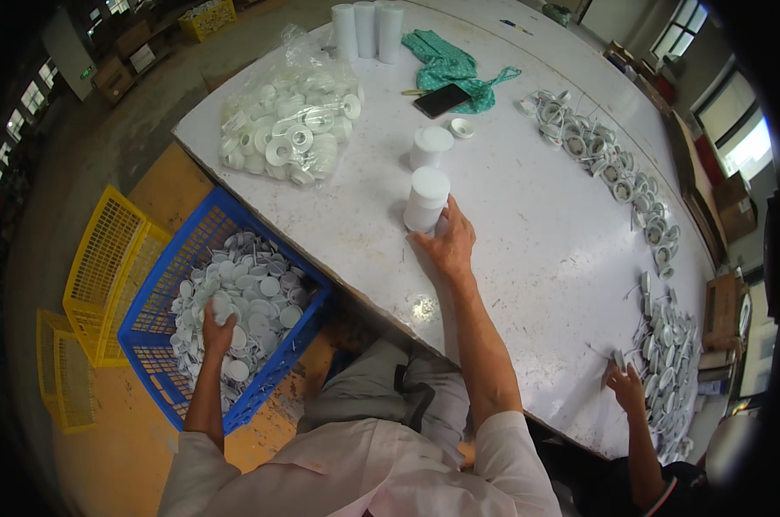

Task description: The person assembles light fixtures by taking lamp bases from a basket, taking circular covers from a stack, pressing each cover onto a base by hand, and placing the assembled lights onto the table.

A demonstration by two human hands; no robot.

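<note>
My right hand (pixel 448 241) is closed round the lower part of a white lidded cylinder (pixel 428 196) standing upright on the table. Just behind it stands a second white cylinder (pixel 430 146), shorter in view. A small white ring-shaped part (pixel 461 128) lies beside that one. To the left, my left hand (pixel 217 332) reaches down into a blue plastic basket (pixel 273 226) filled with round white discs with thin stems. Its thumb and fingers close on a white disc (pixel 223 306) at the top of the pile; the fingertips are partly hidden.
A clear bag of white rings (pixel 291 129), several tall white cylinders (pixel 366 33), a green cloth (pixel 450 65) and a black phone (pixel 441 101) are on the table (pixel 364 233). Wired round parts (pixel 592 142) line its right side, where another person's hand (pixel 627 388) works. Yellow crates (pixel 105 267) stand left.
</note>
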